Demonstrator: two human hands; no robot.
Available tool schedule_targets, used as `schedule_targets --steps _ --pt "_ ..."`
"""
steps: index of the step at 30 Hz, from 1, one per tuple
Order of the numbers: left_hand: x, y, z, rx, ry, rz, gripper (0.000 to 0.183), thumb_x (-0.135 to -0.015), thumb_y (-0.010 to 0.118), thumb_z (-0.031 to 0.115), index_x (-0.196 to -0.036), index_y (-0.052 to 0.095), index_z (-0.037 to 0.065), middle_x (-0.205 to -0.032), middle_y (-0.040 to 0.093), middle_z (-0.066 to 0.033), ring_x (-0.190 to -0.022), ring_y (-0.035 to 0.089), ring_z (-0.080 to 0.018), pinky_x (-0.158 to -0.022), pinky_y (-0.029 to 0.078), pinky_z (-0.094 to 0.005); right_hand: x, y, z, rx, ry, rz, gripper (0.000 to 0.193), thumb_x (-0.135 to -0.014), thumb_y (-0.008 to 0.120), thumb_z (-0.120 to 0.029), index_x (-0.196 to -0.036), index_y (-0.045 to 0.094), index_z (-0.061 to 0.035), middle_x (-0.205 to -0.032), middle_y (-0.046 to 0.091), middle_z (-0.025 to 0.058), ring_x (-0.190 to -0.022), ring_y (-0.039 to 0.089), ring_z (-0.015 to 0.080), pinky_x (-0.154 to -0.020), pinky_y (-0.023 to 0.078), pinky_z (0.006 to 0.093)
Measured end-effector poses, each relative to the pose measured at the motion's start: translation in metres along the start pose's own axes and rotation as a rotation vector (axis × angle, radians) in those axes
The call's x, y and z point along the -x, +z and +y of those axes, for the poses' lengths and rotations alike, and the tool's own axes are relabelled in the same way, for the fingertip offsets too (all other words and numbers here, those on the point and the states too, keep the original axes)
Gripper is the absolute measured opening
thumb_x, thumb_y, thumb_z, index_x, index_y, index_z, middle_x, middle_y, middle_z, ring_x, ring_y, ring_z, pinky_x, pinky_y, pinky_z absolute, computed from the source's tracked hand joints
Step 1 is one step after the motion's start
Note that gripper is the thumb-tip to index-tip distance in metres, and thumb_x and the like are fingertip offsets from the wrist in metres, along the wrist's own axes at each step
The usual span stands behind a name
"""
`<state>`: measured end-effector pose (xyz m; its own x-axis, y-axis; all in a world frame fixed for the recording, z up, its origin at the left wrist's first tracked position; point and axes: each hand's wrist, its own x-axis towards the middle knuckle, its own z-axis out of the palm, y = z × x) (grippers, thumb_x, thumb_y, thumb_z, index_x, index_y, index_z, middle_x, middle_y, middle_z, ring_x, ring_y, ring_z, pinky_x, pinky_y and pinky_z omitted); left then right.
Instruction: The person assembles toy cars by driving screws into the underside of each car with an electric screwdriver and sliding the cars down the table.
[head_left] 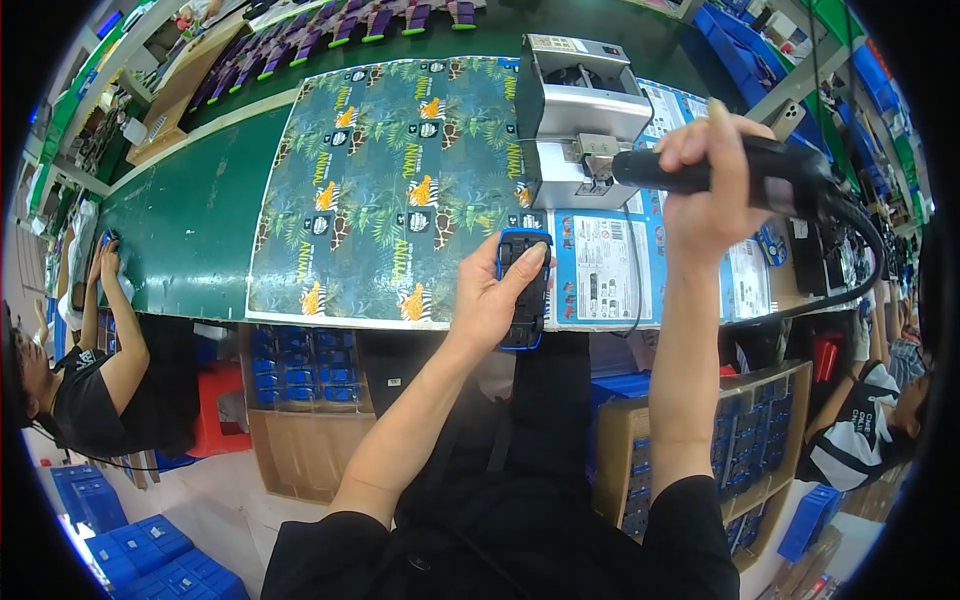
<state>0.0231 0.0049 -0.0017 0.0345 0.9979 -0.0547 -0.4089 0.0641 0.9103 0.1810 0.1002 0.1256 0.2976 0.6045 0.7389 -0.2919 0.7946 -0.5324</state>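
Note:
Near the table's front edge, my left hand (482,298) grips a long blue-and-black plastic shell (522,318), its recessed black side up. The thumb lies across the top of it. My right hand (708,195) is wrapped round a black electric screwdriver (770,178), held sideways above the table. The driver's nose points left, at the front outlet of a silver screw feeder (585,115). Whether the bit touches the outlet, I cannot make out. A thick black cable (872,265) curves down from the screwdriver's rear end.
Patterned printed sheets (385,190) cover the green table (190,240). Purple-and-green parts (375,25) line the back. Cartons of blue-black shells stand below the table, left (305,440) and right (610,450). Co-workers sit at the far left (95,385) and far right (860,420).

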Motion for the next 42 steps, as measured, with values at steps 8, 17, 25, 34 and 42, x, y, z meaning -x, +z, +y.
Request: schedule_targets --steps 8,17,25,34,42 --pt "0.005 0.0 0.004 -0.098 0.074 -0.03 0.019 -0.096 0.066 0.011 -0.111 0.064 0.0 -0.097 0.072 -0.0058 -0.085 0.064 -0.0071 -0.077 0.053 -0.0242 -0.01 0.019 0.008 0.292 0.133 -0.198 0.013 -0.086 0.072 -0.006 -0.077 0.064 -0.0012 -0.057 0.06 0.004 -0.046 0.057 0.0111 -0.047 0.044 0.0235" --pt "0.004 -0.004 0.001 -0.032 0.058 -0.017 0.021 -0.094 0.068 0.013 -0.11 0.065 -0.001 -0.097 0.072 -0.0074 -0.083 0.067 -0.0112 -0.077 0.055 -0.0272 -0.013 0.018 -0.008 0.09 0.481 -0.149 0.016 -0.086 0.072 -0.012 -0.082 0.058 -0.006 -0.058 0.053 0.0033 -0.045 0.05 0.0135 -0.044 0.04 0.0277" --pt "-0.005 -0.004 -0.005 -0.048 0.071 -0.044 0.019 -0.094 0.069 0.012 -0.108 0.066 0.0 -0.096 0.072 -0.0062 -0.084 0.067 -0.0107 -0.078 0.055 -0.0279 0.036 0.005 -0.055 -0.277 0.242 -0.227 0.009 -0.096 0.052 -0.015 -0.094 0.05 -0.0057 -0.067 0.052 0.0075 -0.055 0.051 0.0185 -0.058 0.047 0.0351" --pt "0.0 0.0 0.0 -0.036 0.081 0.003 0.022 -0.094 0.069 0.017 -0.106 0.066 -0.001 -0.086 0.07 -0.003 -0.076 0.062 -0.0061 -0.068 0.051 -0.0239 0.058 0.013 -0.044 -0.21 0.205 -0.271 0.011 -0.093 0.058 -0.012 -0.095 0.051 -0.0039 -0.069 0.055 0.0086 -0.057 0.055 0.0198 -0.06 0.05 0.0353" --pt "0.0 0.007 0.005 -0.124 0.08 0.044 0.018 -0.091 0.069 0.009 -0.104 0.067 -0.002 -0.084 0.07 -0.0032 -0.075 0.06 -0.0055 -0.066 0.05 -0.0242 0.082 0.02 -0.039 -0.138 0.206 -0.305 0.022 -0.087 0.069 -0.009 -0.094 0.048 -0.0057 -0.072 0.056 0.008 -0.061 0.056 0.0192 -0.066 0.051 0.0361"
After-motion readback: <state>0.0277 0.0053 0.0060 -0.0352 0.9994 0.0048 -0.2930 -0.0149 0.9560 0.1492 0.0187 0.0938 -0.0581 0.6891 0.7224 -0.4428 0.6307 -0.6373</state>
